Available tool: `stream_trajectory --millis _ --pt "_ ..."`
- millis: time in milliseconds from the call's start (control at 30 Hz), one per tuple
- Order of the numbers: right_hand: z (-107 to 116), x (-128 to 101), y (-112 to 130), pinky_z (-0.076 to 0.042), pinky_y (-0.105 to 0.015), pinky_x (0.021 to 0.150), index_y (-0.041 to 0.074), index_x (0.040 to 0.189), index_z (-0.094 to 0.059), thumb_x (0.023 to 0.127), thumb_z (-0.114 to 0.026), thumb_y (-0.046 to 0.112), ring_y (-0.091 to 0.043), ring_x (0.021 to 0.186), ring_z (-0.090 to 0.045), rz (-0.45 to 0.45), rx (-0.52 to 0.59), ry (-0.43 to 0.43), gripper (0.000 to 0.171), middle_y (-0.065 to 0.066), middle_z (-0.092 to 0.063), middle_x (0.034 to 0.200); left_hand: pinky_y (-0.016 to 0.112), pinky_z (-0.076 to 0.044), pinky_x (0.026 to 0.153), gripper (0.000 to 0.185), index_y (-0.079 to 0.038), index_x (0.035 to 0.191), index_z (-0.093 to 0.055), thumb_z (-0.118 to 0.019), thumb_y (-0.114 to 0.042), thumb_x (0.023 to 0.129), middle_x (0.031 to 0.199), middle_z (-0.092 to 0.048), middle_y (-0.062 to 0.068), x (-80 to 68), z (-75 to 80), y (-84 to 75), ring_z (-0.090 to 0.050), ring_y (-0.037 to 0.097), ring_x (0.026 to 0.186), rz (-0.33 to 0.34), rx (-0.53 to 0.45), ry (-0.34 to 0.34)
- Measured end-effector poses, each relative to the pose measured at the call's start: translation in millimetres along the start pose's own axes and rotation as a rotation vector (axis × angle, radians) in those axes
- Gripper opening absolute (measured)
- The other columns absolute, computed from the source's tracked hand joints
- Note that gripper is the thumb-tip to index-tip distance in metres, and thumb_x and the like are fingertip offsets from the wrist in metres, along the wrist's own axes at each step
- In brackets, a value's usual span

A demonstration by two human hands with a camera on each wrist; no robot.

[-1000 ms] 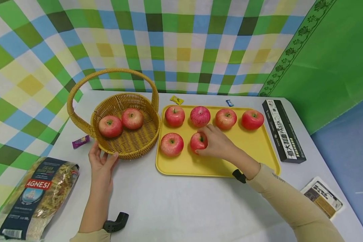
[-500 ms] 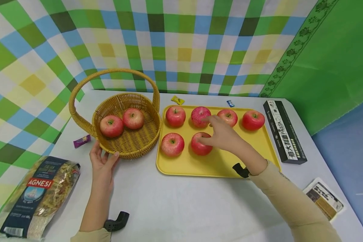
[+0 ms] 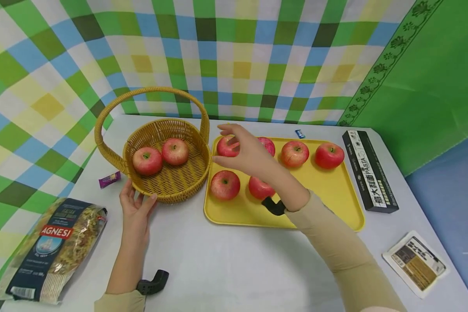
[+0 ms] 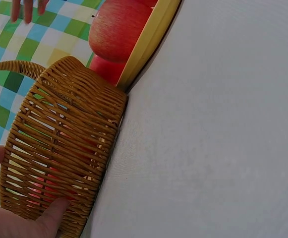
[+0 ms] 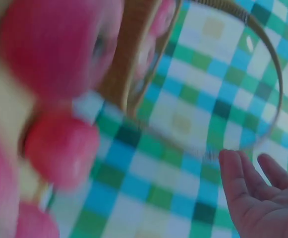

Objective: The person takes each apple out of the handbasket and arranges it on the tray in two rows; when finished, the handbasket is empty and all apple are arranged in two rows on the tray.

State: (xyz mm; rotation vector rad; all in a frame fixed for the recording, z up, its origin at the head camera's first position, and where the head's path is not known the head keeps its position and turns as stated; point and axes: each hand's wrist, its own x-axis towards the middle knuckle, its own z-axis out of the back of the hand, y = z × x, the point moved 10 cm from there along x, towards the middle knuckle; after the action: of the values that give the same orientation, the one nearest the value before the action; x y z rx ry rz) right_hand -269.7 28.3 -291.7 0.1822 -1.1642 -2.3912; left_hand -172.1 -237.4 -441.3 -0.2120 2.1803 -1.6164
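1. Round red apple (image 3: 227,146), far-left on the flat yellow plastic tray (image 3: 335,197), sits just beneath the right hand (image 3: 246,151), whose fingers are spread loose, holding nothing.
2. It looks firm, smooth and fairly weighty; cupping it round its widest part seems safest.
3. Left hand (image 3: 135,207) rests relaxed fingers against the woven wicker basket (image 3: 167,190).
4. Six apples on the tray, two in the basket.

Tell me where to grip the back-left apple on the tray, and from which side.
Probably take the back-left apple across its round middle, coming from above. It sits stem-up on the tray, hard by the basket on its left, and another apple flanks its right. The right hand hovers open over it.
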Motion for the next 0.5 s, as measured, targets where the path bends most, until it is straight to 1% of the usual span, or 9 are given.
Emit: stream_trajectory --millis 133,233,300,400,500 --pt "-39.0 22.8 14.0 -0.049 -0.028 0.089 0.016 0.145 -0.038 0.079 -0.077 0.043 -0.014 0.112 -0.05 0.032 0.048 0.011 0.081 0.001 -0.048 0.136 0.035 -0.037 0.108 0.079 -0.03 0.151 -0.012 -0.056 0.003 0.095 0.16 -0.006 -0.005 0.0 1.0 0.3 -0.017 0.021 0.144 0.0 0.002 -0.001" --pt "-65.8 39.3 15.1 -0.047 -0.028 0.092 0.015 0.146 -0.038 0.079 -0.078 0.042 -0.016 0.115 -0.049 0.018 0.08 -0.003 0.082 -0.001 -0.047 0.138 0.035 -0.036 0.108 0.079 -0.029 0.151 -0.012 -0.057 0.002 0.094 0.16 -0.005 -0.005 -0.1 1.3 0.0 -0.016 0.022 0.145 -0.01 0.009 0.008" --pt "-81.6 50.0 11.5 -0.045 -0.029 0.096 0.015 0.146 -0.037 0.079 -0.078 0.042 -0.018 0.119 -0.048 -0.012 0.101 -0.022 0.084 -0.003 -0.046 0.139 0.035 -0.037 0.108 0.079 -0.029 0.151 -0.012 -0.057 0.002 0.094 0.16 -0.005 -0.004 -0.4 1.5 -0.9 -0.016 0.022 0.145 -0.018 0.015 0.013" --pt "-99.5 63.1 4.8 -0.044 -0.031 0.1 0.013 0.147 -0.036 0.078 -0.079 0.041 -0.021 0.123 -0.049 -0.048 0.133 -0.071 0.086 -0.006 -0.045 0.142 0.034 -0.037 0.108 0.079 -0.028 0.151 -0.011 -0.057 0.001 0.094 0.159 -0.005 -0.003 -1.2 1.0 -1.4 -0.016 0.022 0.145 -0.022 0.017 0.018" --pt "-110.7 73.9 -0.7 -0.043 -0.032 0.102 0.011 0.146 -0.035 0.077 -0.079 0.04 -0.023 0.126 -0.047 -0.075 0.126 -0.129 0.087 -0.008 -0.044 0.142 0.035 -0.036 0.108 0.078 -0.028 0.151 -0.011 -0.057 0.001 0.094 0.159 -0.004 -0.003 -1.6 0.5 -1.8 -0.015 0.023 0.145 -0.022 0.014 0.02"
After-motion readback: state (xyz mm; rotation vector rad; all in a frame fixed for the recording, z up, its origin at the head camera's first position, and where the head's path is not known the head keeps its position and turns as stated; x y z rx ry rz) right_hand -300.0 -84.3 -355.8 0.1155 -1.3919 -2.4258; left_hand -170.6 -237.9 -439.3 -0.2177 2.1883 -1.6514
